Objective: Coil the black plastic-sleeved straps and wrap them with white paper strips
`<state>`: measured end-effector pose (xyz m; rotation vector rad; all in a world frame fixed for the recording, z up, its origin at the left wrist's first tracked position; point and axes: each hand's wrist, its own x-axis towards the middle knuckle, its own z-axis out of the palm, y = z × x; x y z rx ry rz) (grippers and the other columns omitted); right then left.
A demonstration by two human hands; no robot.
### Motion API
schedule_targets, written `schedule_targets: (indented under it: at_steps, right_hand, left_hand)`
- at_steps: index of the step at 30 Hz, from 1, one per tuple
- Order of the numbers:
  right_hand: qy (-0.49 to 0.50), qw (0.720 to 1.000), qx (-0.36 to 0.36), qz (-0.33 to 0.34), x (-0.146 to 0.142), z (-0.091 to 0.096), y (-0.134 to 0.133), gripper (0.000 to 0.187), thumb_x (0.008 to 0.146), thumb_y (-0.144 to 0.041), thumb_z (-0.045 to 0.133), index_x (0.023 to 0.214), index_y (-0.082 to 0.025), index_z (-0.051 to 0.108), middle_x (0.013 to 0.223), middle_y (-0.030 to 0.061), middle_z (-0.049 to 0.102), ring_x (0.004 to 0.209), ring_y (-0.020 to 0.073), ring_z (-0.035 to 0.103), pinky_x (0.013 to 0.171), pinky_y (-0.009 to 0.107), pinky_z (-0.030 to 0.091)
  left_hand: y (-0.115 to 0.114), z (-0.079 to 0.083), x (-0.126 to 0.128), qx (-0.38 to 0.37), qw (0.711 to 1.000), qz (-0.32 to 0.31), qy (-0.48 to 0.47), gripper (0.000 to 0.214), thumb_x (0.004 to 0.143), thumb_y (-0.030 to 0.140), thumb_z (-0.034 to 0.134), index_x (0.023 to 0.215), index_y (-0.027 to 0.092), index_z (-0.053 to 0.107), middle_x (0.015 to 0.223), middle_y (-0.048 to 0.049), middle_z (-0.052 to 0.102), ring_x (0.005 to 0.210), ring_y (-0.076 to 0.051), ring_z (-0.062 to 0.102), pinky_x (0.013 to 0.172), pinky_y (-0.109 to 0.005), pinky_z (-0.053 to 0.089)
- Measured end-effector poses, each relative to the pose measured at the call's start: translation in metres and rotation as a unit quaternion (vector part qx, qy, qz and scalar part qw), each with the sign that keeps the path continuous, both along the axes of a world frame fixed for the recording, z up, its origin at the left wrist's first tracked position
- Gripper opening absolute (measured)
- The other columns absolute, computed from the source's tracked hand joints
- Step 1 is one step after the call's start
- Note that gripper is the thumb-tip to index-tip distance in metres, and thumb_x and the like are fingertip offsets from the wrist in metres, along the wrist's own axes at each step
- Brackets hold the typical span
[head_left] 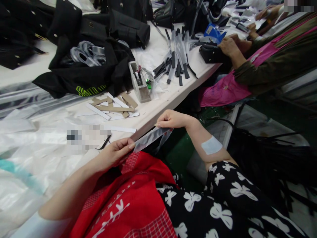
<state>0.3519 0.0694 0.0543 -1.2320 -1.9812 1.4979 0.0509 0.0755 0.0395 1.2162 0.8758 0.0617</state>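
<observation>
A translucent plastic strip is stretched between my two hands, just off the table's front edge and above my lap. My left hand pinches its near end between thumb and fingers. At the far end, the curled fingers of my right hand grip the strip, and a loose tail of it hangs below. On the table close by lies a loose pile of brown and white card strips. Behind that pile stands a grey tape dispenser.
Black bags crowd the back of the white table. A black cloth holds clear tape rolls. Black straps in plastic lie farther right. A co-worker's hands hold a black item near a blue tape dispenser.
</observation>
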Motion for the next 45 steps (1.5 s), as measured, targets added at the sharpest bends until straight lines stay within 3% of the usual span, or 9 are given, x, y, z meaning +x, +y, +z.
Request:
schedule_targets:
  at_steps: [6,12,20,25,28,32,35,38,45]
  right_hand:
    - [-0.005,1.000,0.023,-0.008,0.009,-0.005,-0.005,0.037,0.089,-0.037,0.049,0.062,-0.012,0.056,0.048,-0.0059,0.044,0.043,0.0035,0.039,0.043,0.014,0.027]
    - [-0.003,0.999,0.012,-0.032,0.017,-0.015,-0.005,0.040,0.089,-0.041,0.050,0.060,-0.014,0.051,0.050,-0.0064,0.041,0.043,0.0039,0.038,0.044,0.015,0.027]
    - [0.003,0.998,0.023,-0.065,-0.039,-0.030,-0.022,0.031,0.079,-0.043,0.066,0.089,-0.014,0.065,0.071,-0.0021,0.059,0.064,0.0107,0.050,0.061,0.021,0.039]
    - [0.097,0.992,-0.041,-0.065,-0.094,-0.040,-0.036,0.036,0.090,-0.047,0.051,0.085,-0.015,0.068,0.060,-0.0036,0.052,0.055,0.0088,0.045,0.055,0.021,0.037]
    - [0.170,0.979,-0.095,-0.059,-0.119,-0.038,-0.036,0.045,0.089,-0.056,0.050,0.086,-0.015,0.069,0.051,-0.0057,0.043,0.045,0.0069,0.038,0.046,0.020,0.032]
    - [0.254,0.959,-0.112,-0.056,-0.142,-0.029,-0.034,0.045,0.084,-0.057,0.058,0.079,-0.014,0.069,0.046,-0.0049,0.046,0.041,0.0062,0.040,0.043,0.019,0.031]
    - [0.278,0.950,-0.113,-0.080,-0.144,-0.022,-0.035,0.045,0.084,-0.055,0.059,0.075,-0.012,0.069,0.043,-0.0037,0.049,0.037,0.0056,0.042,0.039,0.017,0.031]
    - [0.291,0.942,-0.141,-0.088,-0.134,-0.016,-0.036,0.044,0.083,-0.053,0.059,0.072,-0.011,0.067,0.042,-0.0016,0.054,0.029,0.0067,0.042,0.030,0.016,0.028]
    - [0.266,0.936,-0.127,-0.192,-0.099,-0.019,-0.020,0.053,0.075,-0.060,0.061,0.053,-0.013,0.058,0.034,-0.0013,0.048,0.020,0.0067,0.032,0.023,0.017,0.019]
  left_hand:
    - [0.002,-0.001,0.008,-0.005,0.999,-0.039,0.012,0.039,0.086,0.057,0.052,0.080,0.019,0.048,0.049,0.0087,0.042,0.040,-0.006,0.030,0.041,-0.018,0.024]
    - [-0.002,-0.005,0.014,-0.146,0.987,-0.061,-0.022,0.040,0.087,0.053,0.055,0.073,0.015,0.055,0.045,0.0082,0.040,0.037,-0.005,0.032,0.042,-0.018,0.035]
    - [0.017,0.027,0.015,-0.342,0.879,0.176,-0.281,0.015,0.092,0.019,0.050,0.093,0.009,0.060,0.057,0.0072,0.039,0.034,0.000,0.031,0.031,-0.008,0.031]
    - [0.018,0.063,0.017,-0.370,0.826,0.212,-0.369,0.019,0.095,0.016,0.041,0.090,0.008,0.058,0.060,0.0055,0.044,0.036,-0.001,0.041,0.030,-0.008,0.033]
    - [0.016,0.068,0.024,-0.285,0.831,0.285,-0.383,0.012,0.092,0.015,0.050,0.096,0.010,0.060,0.068,0.0015,0.057,0.050,-0.004,0.057,0.049,-0.012,0.050]
    - [0.020,0.051,0.034,-0.020,0.879,0.357,-0.314,0.027,0.087,0.027,0.060,0.110,0.013,0.060,0.097,-0.0085,0.071,0.092,-0.018,0.067,0.089,-0.030,0.052]
    - [0.025,0.031,0.027,0.195,0.910,0.306,-0.199,0.034,0.089,0.039,0.053,0.112,0.015,0.059,0.098,-0.0092,0.071,0.099,-0.022,0.064,0.093,-0.036,0.047]
    - [0.022,0.020,0.012,0.349,0.902,0.240,-0.087,0.031,0.092,0.039,0.043,0.106,0.018,0.061,0.098,-0.0089,0.070,0.098,-0.023,0.063,0.092,-0.036,0.045]
    - [-0.025,0.017,-0.005,0.409,0.911,0.042,-0.043,0.041,0.091,0.052,0.038,0.081,0.023,0.064,0.079,-0.0072,0.066,0.075,-0.023,0.057,0.073,-0.032,0.043]
